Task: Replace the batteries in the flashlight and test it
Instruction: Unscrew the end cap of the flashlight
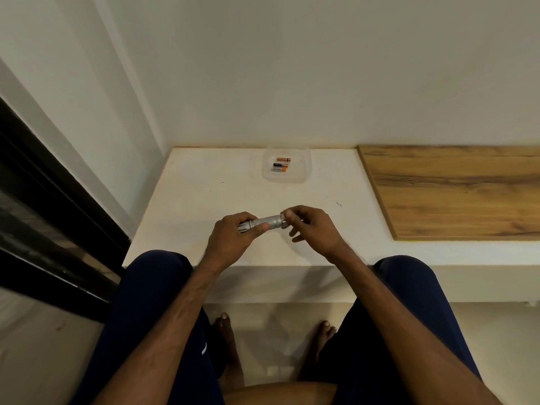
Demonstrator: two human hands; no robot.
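Head view: person sitting at white ledge (204,200), holding silver flashlight (268,222) horizontally just above it. Left hand (230,241) gripping the head end, thumb lying along the barrel. Right hand (312,226) pinching the tail cap w/ fingertips (289,214). Clear tray (304,171) sitting further back near wall, holding 3 batteries (281,164). Wood board (455,191) lying to the right

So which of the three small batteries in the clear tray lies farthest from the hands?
The all-copper-coloured battery, at the far side of the clear plastic tray; the black-and-orange battery and the silver-and-orange battery lie nearer.
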